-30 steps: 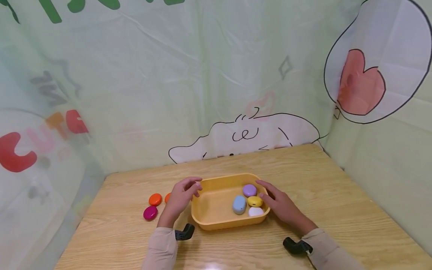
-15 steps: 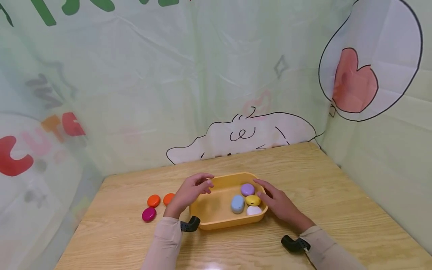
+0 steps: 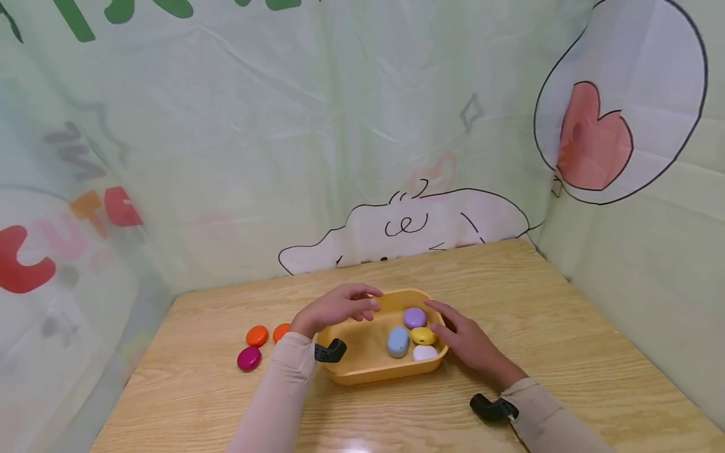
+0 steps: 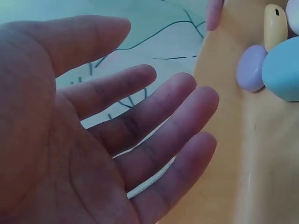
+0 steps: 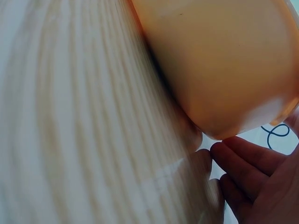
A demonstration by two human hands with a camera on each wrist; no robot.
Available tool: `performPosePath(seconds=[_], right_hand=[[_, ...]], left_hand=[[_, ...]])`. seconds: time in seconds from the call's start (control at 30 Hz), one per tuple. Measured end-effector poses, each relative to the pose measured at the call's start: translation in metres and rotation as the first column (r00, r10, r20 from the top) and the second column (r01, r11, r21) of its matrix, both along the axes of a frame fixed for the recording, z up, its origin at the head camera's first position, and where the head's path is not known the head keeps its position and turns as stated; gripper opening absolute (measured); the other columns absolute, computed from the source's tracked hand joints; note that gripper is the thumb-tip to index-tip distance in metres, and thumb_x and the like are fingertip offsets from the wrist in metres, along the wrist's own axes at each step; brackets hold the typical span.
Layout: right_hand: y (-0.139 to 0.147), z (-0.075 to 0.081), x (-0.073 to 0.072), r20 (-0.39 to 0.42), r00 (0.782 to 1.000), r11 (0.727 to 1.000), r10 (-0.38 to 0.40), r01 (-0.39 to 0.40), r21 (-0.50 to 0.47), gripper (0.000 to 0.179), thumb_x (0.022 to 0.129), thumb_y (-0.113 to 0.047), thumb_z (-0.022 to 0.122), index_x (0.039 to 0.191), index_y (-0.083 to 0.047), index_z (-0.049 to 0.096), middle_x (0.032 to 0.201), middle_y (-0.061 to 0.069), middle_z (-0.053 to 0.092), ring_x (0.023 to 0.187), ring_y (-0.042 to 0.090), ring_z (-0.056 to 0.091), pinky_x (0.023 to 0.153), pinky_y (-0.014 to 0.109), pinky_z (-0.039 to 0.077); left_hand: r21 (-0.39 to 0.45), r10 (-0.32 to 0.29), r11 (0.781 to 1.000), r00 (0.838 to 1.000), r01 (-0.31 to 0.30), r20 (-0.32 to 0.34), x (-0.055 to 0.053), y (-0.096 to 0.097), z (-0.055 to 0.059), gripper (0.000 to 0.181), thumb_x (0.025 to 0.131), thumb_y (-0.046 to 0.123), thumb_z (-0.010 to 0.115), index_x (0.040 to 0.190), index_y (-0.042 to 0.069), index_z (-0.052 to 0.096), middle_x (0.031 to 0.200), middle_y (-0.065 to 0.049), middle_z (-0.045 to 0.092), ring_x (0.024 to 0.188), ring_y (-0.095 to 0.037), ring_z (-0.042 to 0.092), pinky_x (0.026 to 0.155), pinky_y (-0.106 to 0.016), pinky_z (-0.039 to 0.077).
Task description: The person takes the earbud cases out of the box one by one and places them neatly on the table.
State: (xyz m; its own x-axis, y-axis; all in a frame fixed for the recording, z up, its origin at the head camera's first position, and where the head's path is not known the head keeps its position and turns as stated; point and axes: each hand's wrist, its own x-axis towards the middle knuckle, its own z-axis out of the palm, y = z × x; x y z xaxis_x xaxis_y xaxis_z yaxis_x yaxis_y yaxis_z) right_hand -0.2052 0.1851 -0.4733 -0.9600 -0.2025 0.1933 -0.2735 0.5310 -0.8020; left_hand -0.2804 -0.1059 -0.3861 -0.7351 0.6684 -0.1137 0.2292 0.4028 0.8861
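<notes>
A yellow-orange plastic tray [image 3: 362, 377] rests on the table. At its right end lie smooth pebble-shaped pieces: light blue [image 3: 398, 342], purple [image 3: 415, 318], yellow [image 3: 423, 336] with a small dark slot, and white [image 3: 425, 353]. My left hand [image 3: 342, 305] hovers above the tray's left back part; the left wrist view shows its palm bare, with fingers spread and slightly bent. At the tray's right end, my right hand [image 3: 470, 340] touches the rim, thumb over the edge. In the right wrist view its fairly straight fingers [image 5: 243, 168] lie against the outer wall.
Left of the tray, two orange pieces [image 3: 257, 336] and a magenta piece [image 3: 249, 358] lie on the wooden table [image 3: 187, 390]. One orange piece is partly covered by my left arm. A printed curtain [image 3: 226, 157] stands behind the table and at both sides.
My left hand has left the tray's left rim and moved right and away, over the tray. My right hand and the pieces hold their places; the view has shifted slightly.
</notes>
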Motion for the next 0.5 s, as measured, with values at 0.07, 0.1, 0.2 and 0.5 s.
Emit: performPosePath(seconds=[0.07,0.1,0.2,0.5], right_hand=[[0.000,-0.001,-0.001,0.009,1.000,1.000,0.003,-0.003,0.001,0.051,0.104,-0.024,0.054,0.153,-0.016,0.042,0.156,0.017,0.038,0.142,0.040,0.036,0.109,0.058,0.033],[0.000,-0.001,-0.001,0.014,1.000,1.000,0.003,-0.003,0.000,0.051,0.103,-0.023,0.055,0.153,-0.016,0.042,0.156,0.017,0.038,0.142,0.040,0.036,0.109,0.058,0.033],[0.000,-0.002,-0.002,0.027,1.000,1.000,0.002,-0.002,0.006,0.052,0.102,-0.023,0.055,0.153,-0.017,0.042,0.157,0.016,0.038,0.142,0.040,0.036,0.109,0.057,0.034],[0.003,-0.004,-0.003,0.014,1.000,1.000,0.014,-0.014,-0.007,0.052,0.102,-0.022,0.055,0.152,-0.020,0.043,0.156,0.013,0.040,0.141,0.039,0.038,0.109,0.058,0.034]], left_hand=[[-0.006,-0.024,1.000,1.000,0.024,0.008,-0.003,0.005,0.000,0.046,0.101,0.030,0.062,0.138,0.002,0.057,0.120,-0.016,0.067,0.103,-0.027,0.067,0.090,-0.037,0.053],[-0.013,-0.037,0.999,0.999,0.037,0.010,-0.004,0.008,-0.001,0.047,0.101,0.030,0.062,0.138,0.002,0.057,0.122,-0.018,0.066,0.103,-0.027,0.067,0.090,-0.037,0.053],[-0.032,-0.076,0.997,0.997,0.076,0.002,-0.008,0.017,-0.004,0.045,0.101,0.030,0.061,0.136,0.002,0.059,0.124,-0.019,0.065,0.104,-0.025,0.067,0.089,-0.036,0.054],[-0.118,-0.173,0.979,0.985,0.169,-0.024,-0.012,0.045,-0.012,0.040,0.099,0.027,0.060,0.129,0.001,0.065,0.120,-0.012,0.068,0.104,-0.024,0.065,0.089,-0.036,0.053]])
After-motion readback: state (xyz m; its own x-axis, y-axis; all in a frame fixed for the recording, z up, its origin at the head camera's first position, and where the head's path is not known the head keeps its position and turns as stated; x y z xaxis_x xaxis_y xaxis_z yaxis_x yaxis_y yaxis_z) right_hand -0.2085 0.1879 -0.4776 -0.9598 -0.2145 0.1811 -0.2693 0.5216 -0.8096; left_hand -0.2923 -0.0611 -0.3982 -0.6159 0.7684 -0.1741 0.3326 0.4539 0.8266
